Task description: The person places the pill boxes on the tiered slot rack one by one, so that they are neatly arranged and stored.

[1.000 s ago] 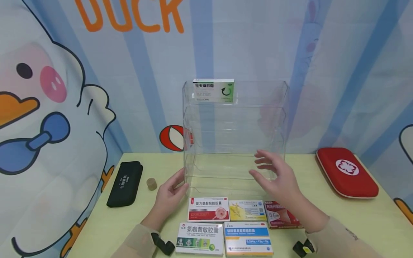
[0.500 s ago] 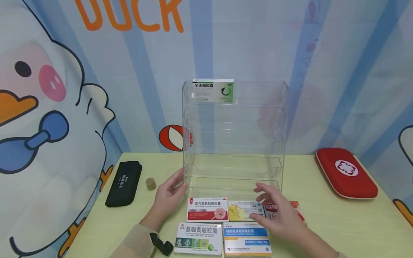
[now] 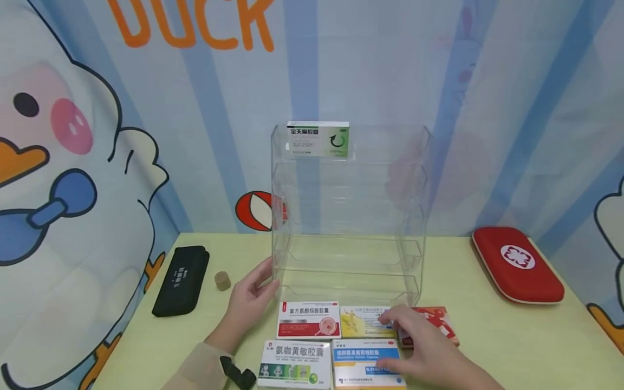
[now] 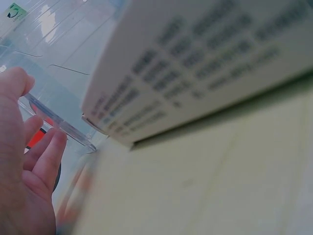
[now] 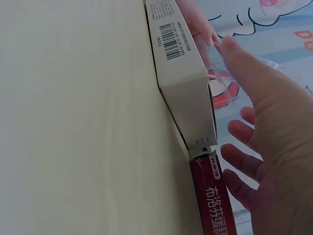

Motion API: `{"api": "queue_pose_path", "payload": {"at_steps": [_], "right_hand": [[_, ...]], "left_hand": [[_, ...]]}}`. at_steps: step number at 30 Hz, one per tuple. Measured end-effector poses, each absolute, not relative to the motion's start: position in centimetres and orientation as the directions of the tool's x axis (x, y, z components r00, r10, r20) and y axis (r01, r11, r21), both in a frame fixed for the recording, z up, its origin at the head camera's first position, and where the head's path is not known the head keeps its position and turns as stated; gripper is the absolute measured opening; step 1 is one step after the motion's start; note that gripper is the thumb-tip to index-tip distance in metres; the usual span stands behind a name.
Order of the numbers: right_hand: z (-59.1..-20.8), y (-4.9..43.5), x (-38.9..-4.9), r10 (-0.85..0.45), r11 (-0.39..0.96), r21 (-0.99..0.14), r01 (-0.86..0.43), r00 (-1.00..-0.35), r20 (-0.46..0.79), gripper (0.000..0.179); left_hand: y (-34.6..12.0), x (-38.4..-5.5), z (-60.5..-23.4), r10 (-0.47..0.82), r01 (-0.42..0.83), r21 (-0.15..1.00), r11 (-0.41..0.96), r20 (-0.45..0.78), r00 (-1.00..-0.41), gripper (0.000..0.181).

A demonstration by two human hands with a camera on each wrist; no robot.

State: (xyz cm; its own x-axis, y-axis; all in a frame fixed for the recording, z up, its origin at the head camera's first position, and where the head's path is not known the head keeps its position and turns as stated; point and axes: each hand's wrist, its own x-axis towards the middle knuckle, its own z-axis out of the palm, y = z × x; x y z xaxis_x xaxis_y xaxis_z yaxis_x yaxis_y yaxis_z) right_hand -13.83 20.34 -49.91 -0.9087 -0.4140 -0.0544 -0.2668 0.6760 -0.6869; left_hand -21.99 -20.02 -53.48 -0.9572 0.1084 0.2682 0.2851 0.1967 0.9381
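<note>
A clear acrylic display rack (image 3: 348, 216) with stepped tiers stands mid-table. My left hand (image 3: 249, 298) holds its left side panel near the bottom, thumb and fingers on either side in the left wrist view. A green-and-white medicine box (image 3: 318, 139) sits in the top tier at left. Before the rack lie a red-and-white box (image 3: 309, 320), a yellow-and-white box (image 3: 358, 322), a dark red box (image 3: 441, 322), a white-and-green box (image 3: 294, 364) and a blue-and-white box (image 3: 358, 374). Over the right-hand boxes hovers my right hand (image 3: 426, 344), fingers apart, holding nothing and partly hiding the dark red one.
A black zip case (image 3: 181, 280) and a small brown cylinder (image 3: 222, 280) lie at left. The red first-aid case (image 3: 519, 265) rests at right. Behind the table (image 3: 453, 276) hangs a striped blue curtain (image 3: 356, 65) with a cartoon duck.
My right hand has come down from in front of the rack to just over the right-hand boxes. The left hand keeps its hold on the rack's side. The head view has shifted slightly.
</note>
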Motion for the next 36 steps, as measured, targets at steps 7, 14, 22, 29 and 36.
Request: {"api": "queue_pose_path", "payload": {"at_steps": [7, 14, 22, 29, 36], "right_hand": [[-50.21, 20.45, -13.87, -0.423, 0.709, -0.658, -0.254, -0.900, -0.109, 0.065], [-50.10, 20.14, -13.81, -0.462, 0.749, -0.588, -0.304, -0.877, -0.135, 0.066], [-49.91, 20.04, -13.75, -0.484, 0.771, -0.528, -0.355, -0.866, -0.124, 0.067], [-49.79, 20.12, -13.82, -0.461, 0.774, -0.561, -0.294, -0.869, -0.181, 0.073], [-49.81, 20.32, -13.80, -0.441, 0.771, -0.593, -0.234, -0.867, -0.231, 0.078]], "left_hand": [[-20.13, -21.77, -53.27, 0.106, 0.283, 0.935, 0.211, 0.266, -0.958, 0.061], [-20.11, -21.65, -52.99, 0.101, 0.271, 0.933, 0.236, 0.254, -0.962, 0.061], [-20.05, -21.74, -52.86, 0.098, 0.286, 0.930, 0.229, 0.271, -0.958, 0.061], [-20.04, -21.87, -53.18, 0.107, 0.290, 0.931, 0.221, 0.273, -0.956, 0.061], [-20.06, -21.97, -53.56, 0.115, 0.316, 0.927, 0.201, 0.298, -0.947, 0.061]]}}
